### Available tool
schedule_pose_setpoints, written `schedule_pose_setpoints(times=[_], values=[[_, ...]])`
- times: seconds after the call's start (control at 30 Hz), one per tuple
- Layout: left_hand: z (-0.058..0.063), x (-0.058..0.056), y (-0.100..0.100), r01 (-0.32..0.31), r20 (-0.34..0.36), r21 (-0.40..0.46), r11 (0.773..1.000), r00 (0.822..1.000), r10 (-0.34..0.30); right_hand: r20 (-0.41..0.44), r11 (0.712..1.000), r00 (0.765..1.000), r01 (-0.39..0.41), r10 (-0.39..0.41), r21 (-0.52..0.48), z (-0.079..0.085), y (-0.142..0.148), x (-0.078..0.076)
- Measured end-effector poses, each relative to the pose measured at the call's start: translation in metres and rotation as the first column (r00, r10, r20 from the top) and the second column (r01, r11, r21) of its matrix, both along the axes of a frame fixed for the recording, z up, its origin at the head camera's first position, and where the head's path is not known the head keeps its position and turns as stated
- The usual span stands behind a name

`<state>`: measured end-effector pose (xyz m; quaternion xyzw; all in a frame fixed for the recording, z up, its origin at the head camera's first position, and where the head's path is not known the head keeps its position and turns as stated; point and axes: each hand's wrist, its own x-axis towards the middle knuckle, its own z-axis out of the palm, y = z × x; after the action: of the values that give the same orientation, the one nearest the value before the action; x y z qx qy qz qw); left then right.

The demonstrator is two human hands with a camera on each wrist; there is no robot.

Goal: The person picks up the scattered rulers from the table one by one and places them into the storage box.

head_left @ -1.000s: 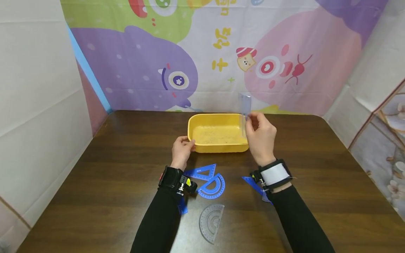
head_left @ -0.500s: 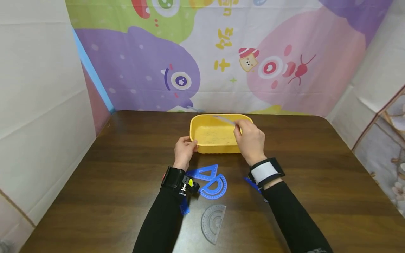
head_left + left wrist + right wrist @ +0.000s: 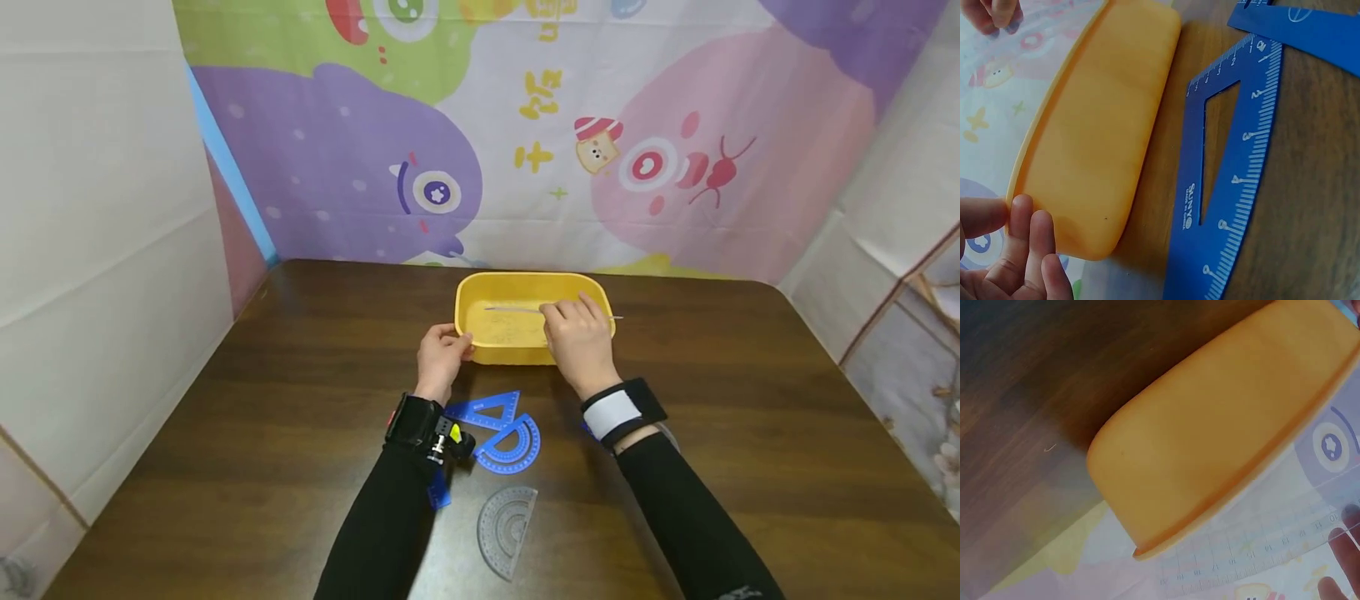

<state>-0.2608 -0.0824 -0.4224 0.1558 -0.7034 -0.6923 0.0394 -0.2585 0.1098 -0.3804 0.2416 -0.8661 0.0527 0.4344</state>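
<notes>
My left hand [image 3: 441, 360] pinches the front left corner of a yellow plastic tub [image 3: 517, 356]; in the left wrist view, the thumb and fingers [image 3: 1040, 240] are at its rim. Over the tub's opening, my right hand [image 3: 581, 343] holds a clear ruler [image 3: 510, 309], seen nearly edge-on in the head view. Printed numbers show on the ruler [image 3: 1247, 553] in the right wrist view, where the fingertips [image 3: 1341, 547] meet it. Nearer me lie a blue set square [image 3: 463, 412], a blue protractor [image 3: 525, 454] and a clear protractor [image 3: 495, 533].
A blue piece [image 3: 438, 492] is partly hidden under my left wrist, and a blue edge [image 3: 588, 428] peeks out by the right one. The brown tabletop [image 3: 322, 358] ends at a cartoon-printed cloth [image 3: 517, 225] behind the tub. White sheets [image 3: 112, 208] stand at the sides.
My right hand has moved left over the tub, turning the ruler from upright to nearly level across the opening. The left hand stays at the tub's corner.
</notes>
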Motion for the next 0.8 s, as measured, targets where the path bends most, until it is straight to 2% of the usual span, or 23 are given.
schedule_pose_setpoints(times=[0.13, 0.37, 0.63, 0.8], values=[[0.0, -0.001, 0.001, 0.003, -0.003, -0.004, 1.0, 1.0, -0.003, -0.024, 1.0, 1.0, 0.003, -0.002, 0.024, -0.004, 0.001, -0.003], [0.001, 0.0, 0.002, -0.01, 0.005, -0.011, 1.0, 1.0, 0.01, 0.015, 1.0, 1.0, 0.009, -0.009, 0.017, -0.009, -0.002, -0.006], [0.0, 0.001, 0.001, 0.004, -0.001, -0.008, 1.0, 1.0, -0.004, 0.054, 0.997, 0.998, -0.025, 0.022, 0.07, -0.019, -0.004, -0.005], [-0.001, 0.002, 0.0, 0.011, -0.008, -0.012, 1.0, 1.0, -0.011, 0.083, 0.997, 0.996, -0.039, 0.033, 0.068, -0.024, -0.004, -0.005]])
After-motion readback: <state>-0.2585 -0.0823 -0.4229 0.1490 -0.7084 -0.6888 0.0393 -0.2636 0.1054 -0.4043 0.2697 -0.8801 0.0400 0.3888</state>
